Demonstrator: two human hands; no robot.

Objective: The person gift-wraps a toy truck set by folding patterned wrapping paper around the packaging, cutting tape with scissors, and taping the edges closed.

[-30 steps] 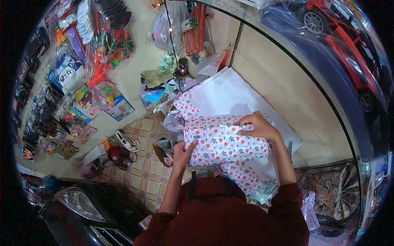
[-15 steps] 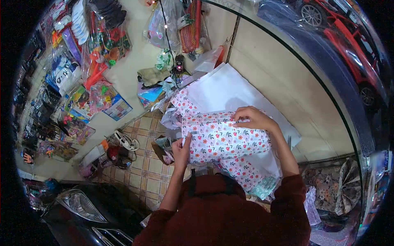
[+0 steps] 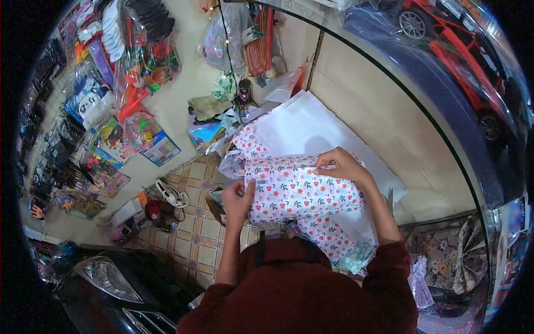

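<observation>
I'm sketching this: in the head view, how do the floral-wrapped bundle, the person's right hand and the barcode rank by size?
Largest to smallest:
1. Floral-wrapped bundle
2. Right hand
3. Barcode

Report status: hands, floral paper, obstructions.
Left hand at left end of floral paper; right hand near its far edge. White sheet spread behind. Nothing visibly blocking hands.

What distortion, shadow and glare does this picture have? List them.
Head view: fisheye look, black corners; head view: soft shadow on the white sheet beyond the right hand; head view: bright streaks on clear wrap beside the red toy car.
</observation>
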